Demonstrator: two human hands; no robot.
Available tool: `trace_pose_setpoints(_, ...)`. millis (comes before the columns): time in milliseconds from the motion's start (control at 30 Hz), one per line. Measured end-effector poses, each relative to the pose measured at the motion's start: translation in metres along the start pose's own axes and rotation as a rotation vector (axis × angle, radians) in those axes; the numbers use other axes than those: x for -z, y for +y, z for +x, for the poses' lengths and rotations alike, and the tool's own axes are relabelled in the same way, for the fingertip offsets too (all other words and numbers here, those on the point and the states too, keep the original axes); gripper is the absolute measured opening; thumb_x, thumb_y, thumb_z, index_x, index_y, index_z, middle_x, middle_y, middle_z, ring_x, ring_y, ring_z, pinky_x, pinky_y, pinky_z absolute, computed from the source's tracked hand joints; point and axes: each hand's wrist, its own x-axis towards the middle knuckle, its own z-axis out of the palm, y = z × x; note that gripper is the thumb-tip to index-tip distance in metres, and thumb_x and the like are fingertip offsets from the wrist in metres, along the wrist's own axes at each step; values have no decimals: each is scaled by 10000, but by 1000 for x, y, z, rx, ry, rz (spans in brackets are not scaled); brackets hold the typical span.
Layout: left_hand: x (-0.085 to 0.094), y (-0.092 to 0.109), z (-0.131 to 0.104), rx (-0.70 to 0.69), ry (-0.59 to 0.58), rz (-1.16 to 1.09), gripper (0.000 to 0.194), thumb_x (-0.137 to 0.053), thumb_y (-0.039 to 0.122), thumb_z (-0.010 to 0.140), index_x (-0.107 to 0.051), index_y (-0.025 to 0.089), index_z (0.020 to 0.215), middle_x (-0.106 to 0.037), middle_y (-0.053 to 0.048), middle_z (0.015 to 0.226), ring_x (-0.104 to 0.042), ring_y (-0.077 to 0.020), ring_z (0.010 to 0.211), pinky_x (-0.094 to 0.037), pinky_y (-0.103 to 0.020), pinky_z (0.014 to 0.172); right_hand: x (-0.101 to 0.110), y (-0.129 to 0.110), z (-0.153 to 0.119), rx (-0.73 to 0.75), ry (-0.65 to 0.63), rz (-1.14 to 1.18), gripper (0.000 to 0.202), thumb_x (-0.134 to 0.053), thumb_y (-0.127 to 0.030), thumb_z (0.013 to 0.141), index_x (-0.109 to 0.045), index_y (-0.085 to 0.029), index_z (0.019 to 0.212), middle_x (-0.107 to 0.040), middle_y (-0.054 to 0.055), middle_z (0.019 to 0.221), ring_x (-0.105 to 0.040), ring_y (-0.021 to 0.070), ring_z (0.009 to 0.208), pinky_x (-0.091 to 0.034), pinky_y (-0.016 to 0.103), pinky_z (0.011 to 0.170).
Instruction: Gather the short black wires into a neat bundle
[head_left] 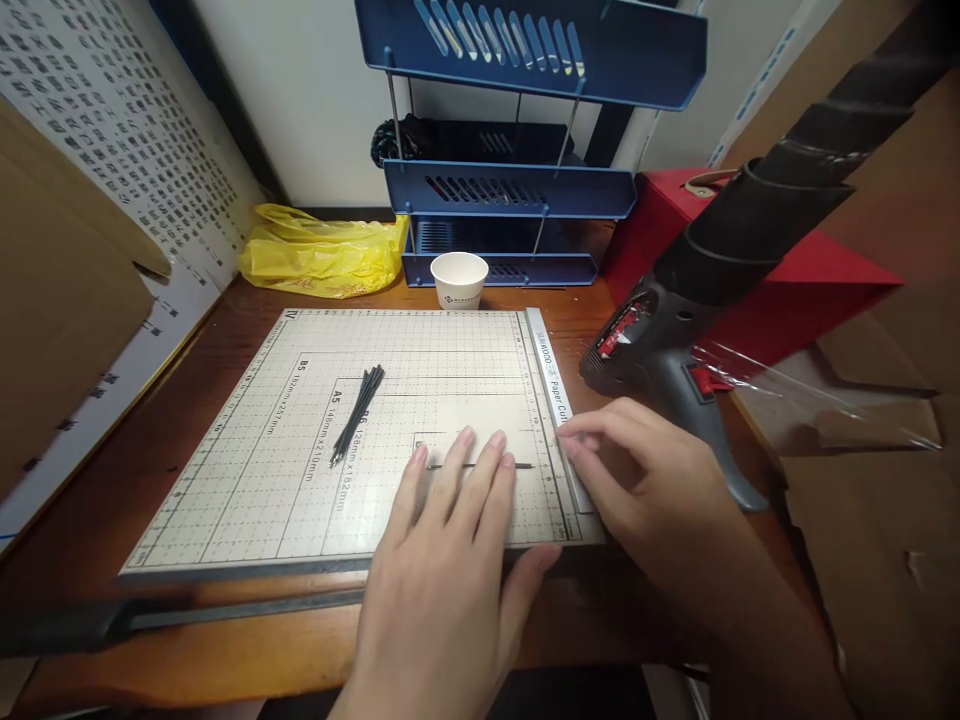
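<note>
My left hand (450,540) lies spread on the paper cutter board (247,450), its fingertips at a thin dark stick (523,466) that lies crosswise on the board. My right hand (637,470) has thumb and forefinger pinched together at the metal strip (551,395) along the board's right side. Whether anything sits between those fingertips is too small to tell. To the left, a small bundle of thin black sticks (358,412) with light-coloured lower ends rests on the board.
A white paper cup (459,280) stands behind the board, near blue trays (510,190) and a yellow bag (322,252). A black heat gun-like tool (675,330) and a red box (810,270) are at right. The cutter's arm (247,606) runs along the front.
</note>
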Motion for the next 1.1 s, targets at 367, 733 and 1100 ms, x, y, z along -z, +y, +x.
trace_pose_setpoints(367, -12, 22, 8, -20, -33, -78, 581, -364, 503, 1001, -566, 79, 1342, -519, -121, 1428, -516, -293, 1316, -427, -465, 1100, 4, 7, -7, -102, 22, -7, 107, -559, -235, 928, -655, -235, 881, -593, -4, 805, -534, 143, 692, -394, 291, 658)
trace_pose_setpoints(733, -18, 27, 12, -19, -35, -48, 622, -314, 564, 1001, -512, 134, 1405, -474, -40, 1475, -481, -293, 1343, -409, -491, 1101, 1, 1, -6, -99, 34, 27, 131, -530, -239, 940, -660, -231, 923, -633, -16, 837, -531, 130, 681, -409, 273, 668)
trace_pose_setpoints(1100, -7, 15, 4, -7, 14, 3, 603, -337, 514, 1008, -505, 86, 1397, -451, -74, 1487, -423, -262, 1391, -267, -434, 1146, -8, -6, -7, -216, 48, 8, 175, -510, -326, 939, -622, -240, 1041, -632, 4, 878, -583, 178, 784, -430, 321, 691)
